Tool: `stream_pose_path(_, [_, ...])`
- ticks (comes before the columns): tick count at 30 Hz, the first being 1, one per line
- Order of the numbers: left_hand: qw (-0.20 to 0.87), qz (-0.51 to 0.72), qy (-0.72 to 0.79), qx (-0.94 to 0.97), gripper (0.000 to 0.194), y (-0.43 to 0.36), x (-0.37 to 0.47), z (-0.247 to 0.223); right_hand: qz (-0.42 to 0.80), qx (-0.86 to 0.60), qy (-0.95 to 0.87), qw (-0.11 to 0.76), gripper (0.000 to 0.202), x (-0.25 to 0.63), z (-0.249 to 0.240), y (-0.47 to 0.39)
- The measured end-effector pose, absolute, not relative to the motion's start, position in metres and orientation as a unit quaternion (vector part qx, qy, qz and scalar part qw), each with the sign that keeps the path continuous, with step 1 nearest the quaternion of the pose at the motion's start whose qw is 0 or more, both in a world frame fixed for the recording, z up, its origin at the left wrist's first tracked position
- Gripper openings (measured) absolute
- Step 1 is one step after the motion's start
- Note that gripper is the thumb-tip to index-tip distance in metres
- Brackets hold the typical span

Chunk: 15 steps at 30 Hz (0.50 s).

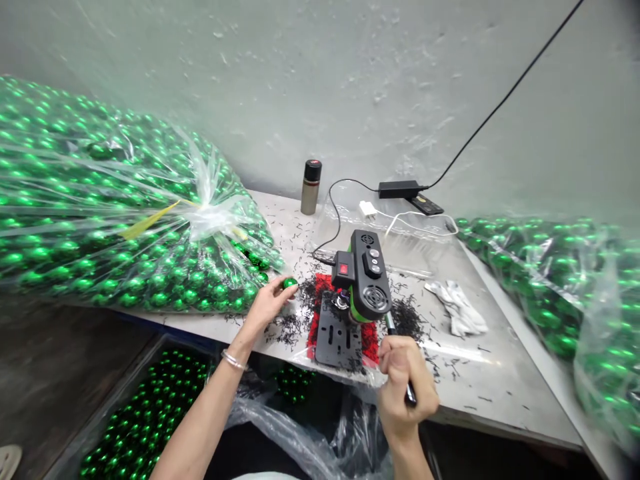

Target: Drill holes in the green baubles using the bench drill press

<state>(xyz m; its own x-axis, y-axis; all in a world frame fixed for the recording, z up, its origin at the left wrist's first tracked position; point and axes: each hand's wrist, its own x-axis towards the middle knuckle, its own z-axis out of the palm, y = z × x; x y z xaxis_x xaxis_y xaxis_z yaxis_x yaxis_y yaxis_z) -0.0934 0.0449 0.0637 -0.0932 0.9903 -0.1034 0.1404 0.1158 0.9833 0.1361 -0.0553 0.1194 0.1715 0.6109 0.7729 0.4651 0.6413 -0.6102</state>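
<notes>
Between the fingertips of my left hand point(270, 303) is a shiny green ball point(289, 283), held just above the table, left of a small black and green drill press point(370, 273). My right hand point(406, 380) is wrapped round the press's black-gripped lever point(411, 395), at its front right. Under the drill head lies a slotted black base plate point(339, 340) on a red mat point(370, 343). A metal part point(341, 300) sits by the plate's back edge; its details are too small to tell. Black shavings point(407, 320) are scattered around the press.
A large clear bag of green balls point(215, 287) fills the left, another bag point(540, 280) the right. Behind the press stand a bottle point(311, 190) and a power adapter point(399, 189) with cables. White gloves point(460, 310) lie to the right. Below the table edge is a bin of green balls point(150, 407).
</notes>
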Motion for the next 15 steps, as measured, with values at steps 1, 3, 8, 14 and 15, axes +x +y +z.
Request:
stream_pose_path(1, [0.547, 0.490, 0.540, 0.411, 0.047, 0.038, -0.091, 0.064, 0.054, -0.420, -0.640, 0.641, 0.029, 0.136, 0.119, -0.055])
stream_pose_path(3, [0.654, 0.526, 0.464, 0.283, 0.044, 0.025, -0.084, 0.064, 0.049, -0.422, -0.641, 0.639, 0.029, 0.136, 0.119, -0.055])
stream_pose_path(8, [0.738, 0.522, 0.404, 0.141, 0.041, 0.008, -0.065, 0.062, 0.042, -0.420, -0.654, 0.628, 0.028, 0.138, 0.119, -0.055])
stream_pose_path(14, [0.749, 0.501, 0.416, 0.125, 0.048, 0.004, -0.048, 0.060, 0.049, -0.422, -0.661, 0.619, 0.027, 0.138, 0.120, -0.056])
stream_pose_path(15, [0.745, 0.500, 0.421, 0.129, 0.047, 0.004, -0.046, 0.059, 0.048, -0.421, -0.662, 0.618, 0.026, 0.138, 0.120, -0.056])
